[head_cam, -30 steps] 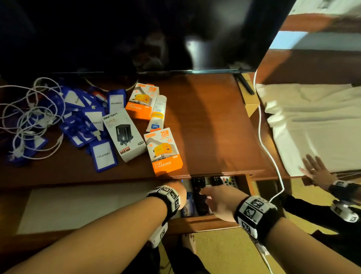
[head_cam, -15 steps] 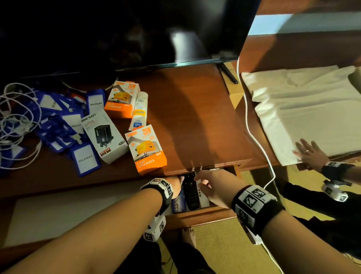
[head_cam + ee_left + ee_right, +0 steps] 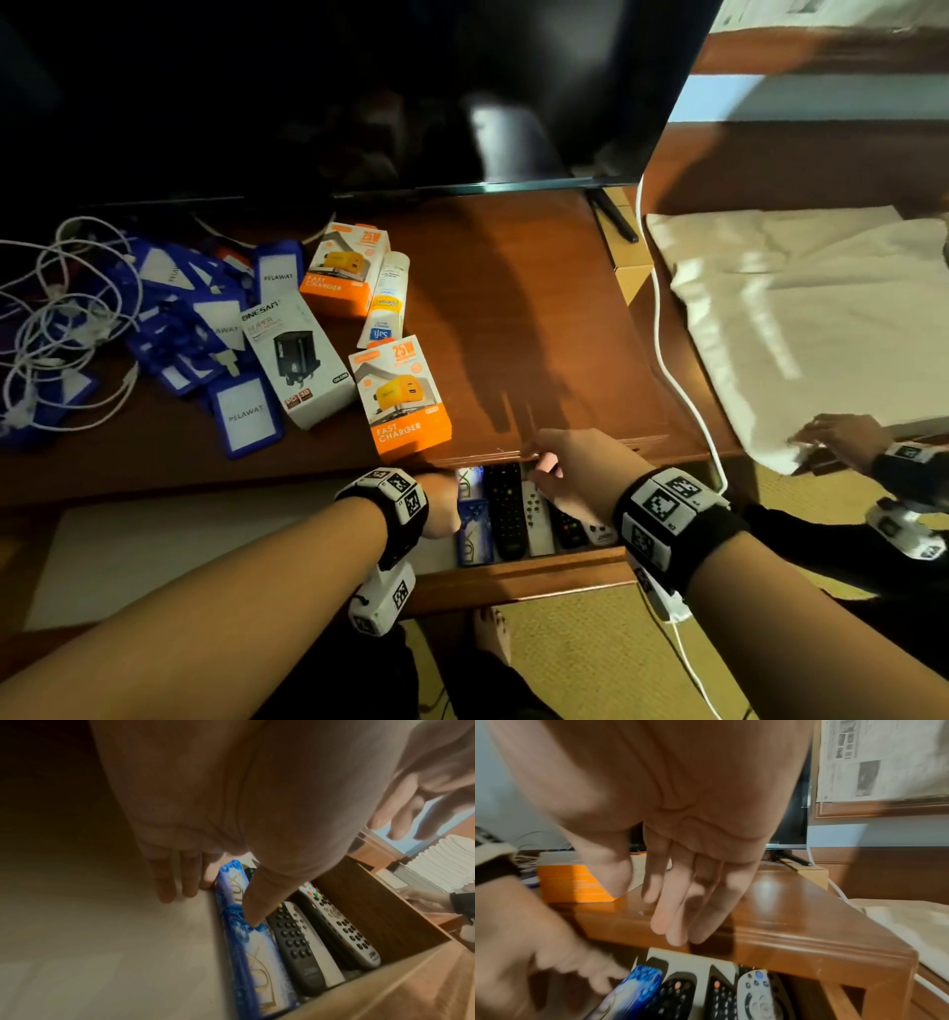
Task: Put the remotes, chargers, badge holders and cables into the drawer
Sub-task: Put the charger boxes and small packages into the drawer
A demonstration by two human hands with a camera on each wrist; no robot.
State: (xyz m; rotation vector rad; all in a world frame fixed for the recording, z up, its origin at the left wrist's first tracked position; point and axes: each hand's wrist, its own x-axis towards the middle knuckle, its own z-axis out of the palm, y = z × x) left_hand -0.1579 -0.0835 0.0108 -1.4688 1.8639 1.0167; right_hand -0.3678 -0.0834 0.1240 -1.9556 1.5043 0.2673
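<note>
Left hand (image 3: 205,821): my fingers lie straight on the drawer floor beside the blue Lux pack (image 3: 257,953); thumb rests on it; nothing held.
Right hand (image 3: 680,862): fingers straight, hanging empty over the tabletop (image 3: 539,318) edge, above the drawer.
Drawer (image 3: 513,575): open; Lux pack, then remotes (image 3: 295,943) side by side to its right.
Tabletop: charger boxes (image 3: 400,395) just beyond my hands; badge holders (image 3: 246,411) and white cables (image 3: 61,318) far left.
</note>
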